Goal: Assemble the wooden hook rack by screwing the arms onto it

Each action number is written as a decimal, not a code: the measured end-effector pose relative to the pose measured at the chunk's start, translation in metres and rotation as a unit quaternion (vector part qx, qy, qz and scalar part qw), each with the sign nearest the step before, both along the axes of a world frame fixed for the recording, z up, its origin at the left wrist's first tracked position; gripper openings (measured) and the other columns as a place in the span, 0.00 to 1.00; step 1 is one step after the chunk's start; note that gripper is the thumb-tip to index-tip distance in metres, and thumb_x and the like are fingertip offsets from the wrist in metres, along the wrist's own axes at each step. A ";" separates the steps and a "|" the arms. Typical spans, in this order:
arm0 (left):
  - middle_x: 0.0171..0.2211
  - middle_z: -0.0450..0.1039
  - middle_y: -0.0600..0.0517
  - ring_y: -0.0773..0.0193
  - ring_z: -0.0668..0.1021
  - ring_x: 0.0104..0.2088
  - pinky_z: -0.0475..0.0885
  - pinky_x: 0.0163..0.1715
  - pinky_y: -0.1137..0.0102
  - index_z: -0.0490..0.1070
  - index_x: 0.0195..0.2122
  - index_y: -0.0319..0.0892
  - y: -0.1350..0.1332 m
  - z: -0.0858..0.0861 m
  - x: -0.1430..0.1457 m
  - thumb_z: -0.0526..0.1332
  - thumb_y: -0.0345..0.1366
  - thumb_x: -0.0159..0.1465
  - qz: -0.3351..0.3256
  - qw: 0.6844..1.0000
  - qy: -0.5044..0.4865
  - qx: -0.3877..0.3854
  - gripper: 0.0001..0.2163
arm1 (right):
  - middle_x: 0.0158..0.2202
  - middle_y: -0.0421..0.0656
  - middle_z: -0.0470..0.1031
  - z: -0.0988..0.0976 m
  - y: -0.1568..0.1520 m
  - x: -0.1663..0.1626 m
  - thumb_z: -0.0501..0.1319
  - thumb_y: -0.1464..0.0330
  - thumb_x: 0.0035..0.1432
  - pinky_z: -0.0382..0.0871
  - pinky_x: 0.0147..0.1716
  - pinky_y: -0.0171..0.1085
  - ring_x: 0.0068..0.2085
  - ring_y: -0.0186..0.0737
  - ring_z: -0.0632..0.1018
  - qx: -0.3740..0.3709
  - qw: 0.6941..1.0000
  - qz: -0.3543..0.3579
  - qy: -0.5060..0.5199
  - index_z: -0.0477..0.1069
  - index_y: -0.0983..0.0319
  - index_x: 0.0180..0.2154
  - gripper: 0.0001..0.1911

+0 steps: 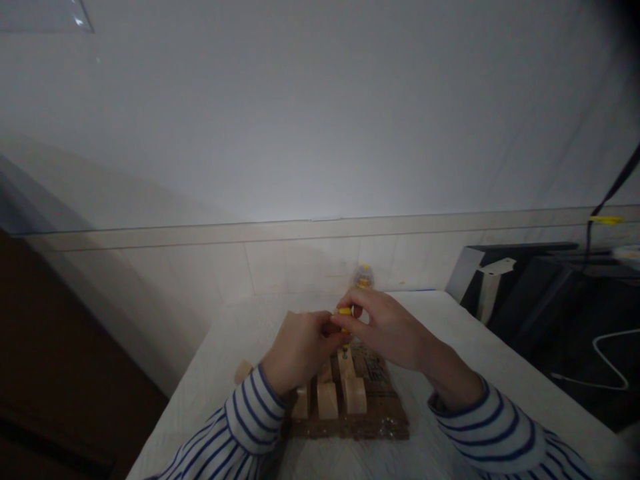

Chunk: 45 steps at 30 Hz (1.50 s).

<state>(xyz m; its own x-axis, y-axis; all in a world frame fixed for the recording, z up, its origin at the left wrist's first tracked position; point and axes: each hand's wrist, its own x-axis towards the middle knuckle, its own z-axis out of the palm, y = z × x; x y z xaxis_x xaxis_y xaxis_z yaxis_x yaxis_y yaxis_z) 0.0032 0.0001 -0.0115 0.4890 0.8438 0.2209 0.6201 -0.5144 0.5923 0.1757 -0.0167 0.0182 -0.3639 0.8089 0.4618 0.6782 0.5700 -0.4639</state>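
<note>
So: close handwork at the white table (490, 360)

Brown package (375, 428) lies toward the near edge. Your left hand (303, 347) and right hand (395, 327) meet above its far part. Wooden blocks (327, 401) sit along its near edge. Smallest, a yellow piece (345, 311): your right thumb and fingers pinch it over the package; can't tell whether your left grips too.

Nothing can be read: around five o'clock from the view's centre, dark print (374, 365) on the brown package (391, 400) and a dark mark (345, 354) on a wooden block (349, 368) are too blurred.
</note>
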 end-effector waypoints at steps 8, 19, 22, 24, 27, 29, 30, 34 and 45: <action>0.27 0.77 0.50 0.62 0.75 0.27 0.66 0.28 0.73 0.77 0.33 0.40 0.001 -0.001 -0.001 0.58 0.43 0.62 -0.001 1.000 0.000 -0.008 0.13 | 0.43 0.45 0.78 -0.001 -0.001 0.004 0.59 0.66 0.60 0.69 0.43 0.41 0.43 0.41 0.77 -0.028 0.999 -0.005 0.044 0.72 0.61 0.44 0.11; 0.28 0.78 0.49 0.62 0.75 0.28 0.66 0.29 0.72 0.78 0.34 0.40 0.001 -0.002 -0.001 0.57 0.41 0.63 -0.013 1.000 0.003 0.002 0.12 | 0.40 0.44 0.81 -0.003 0.002 0.001 0.58 0.70 0.61 0.70 0.43 0.41 0.42 0.42 0.78 -0.004 1.000 0.012 0.022 0.76 0.61 0.42 0.10; 0.28 0.77 0.50 0.62 0.75 0.28 0.65 0.28 0.72 0.78 0.35 0.41 0.002 -0.002 -0.003 0.56 0.40 0.64 -0.020 1.000 0.014 0.008 0.12 | 0.39 0.44 0.80 -0.005 0.005 -0.001 0.59 0.69 0.60 0.70 0.40 0.40 0.40 0.41 0.79 -0.009 1.000 0.000 0.029 0.76 0.61 0.41 0.09; 0.28 0.78 0.50 0.62 0.75 0.28 0.65 0.28 0.72 0.78 0.36 0.41 0.002 -0.002 -0.003 0.56 0.39 0.64 -0.026 1.000 0.015 0.009 0.12 | 0.39 0.44 0.80 -0.007 0.006 -0.001 0.59 0.69 0.60 0.70 0.39 0.39 0.39 0.40 0.78 -0.010 0.999 -0.004 0.033 0.76 0.61 0.41 0.09; 0.29 0.78 0.50 0.62 0.75 0.29 0.66 0.29 0.72 0.78 0.38 0.42 0.003 -0.002 -0.004 0.55 0.39 0.65 -0.033 0.999 0.013 0.011 0.12 | 0.37 0.43 0.80 -0.009 0.007 0.000 0.60 0.68 0.60 0.69 0.37 0.38 0.37 0.39 0.78 -0.015 0.999 -0.006 0.039 0.75 0.61 0.41 0.08; 0.29 0.78 0.50 0.62 0.75 0.29 0.66 0.29 0.72 0.78 0.38 0.42 0.003 -0.002 -0.004 0.55 0.40 0.65 -0.035 0.999 0.013 0.008 0.13 | 0.36 0.43 0.79 -0.010 0.008 0.001 0.60 0.67 0.60 0.69 0.35 0.37 0.36 0.39 0.78 -0.020 0.999 -0.004 0.044 0.75 0.61 0.40 0.08; 0.29 0.78 0.50 0.62 0.75 0.29 0.66 0.29 0.72 0.78 0.39 0.42 0.004 -0.002 -0.004 0.55 0.39 0.65 -0.037 0.999 0.012 0.006 0.13 | 0.36 0.43 0.79 -0.010 0.008 0.002 0.60 0.67 0.60 0.69 0.34 0.37 0.36 0.38 0.77 -0.022 0.999 -0.003 0.046 0.75 0.61 0.40 0.08; 0.31 0.78 0.49 0.62 0.76 0.31 0.67 0.31 0.72 0.78 0.39 0.41 0.004 0.000 -0.004 0.54 0.38 0.65 -0.048 0.999 -0.003 -0.005 0.12 | 0.34 0.42 0.78 -0.008 0.009 0.002 0.60 0.67 0.60 0.68 0.31 0.36 0.33 0.38 0.77 -0.029 0.998 -0.003 0.049 0.75 0.61 0.39 0.07; 0.28 0.76 0.51 0.65 0.72 0.28 0.65 0.31 0.72 0.77 0.36 0.38 0.006 0.018 -0.001 0.55 0.32 0.64 -0.042 0.997 -0.012 -0.060 0.10 | 0.31 0.40 0.75 0.002 0.012 0.000 0.61 0.69 0.59 0.67 0.33 0.36 0.33 0.38 0.75 -0.014 1.000 -0.004 0.024 0.74 0.60 0.37 0.04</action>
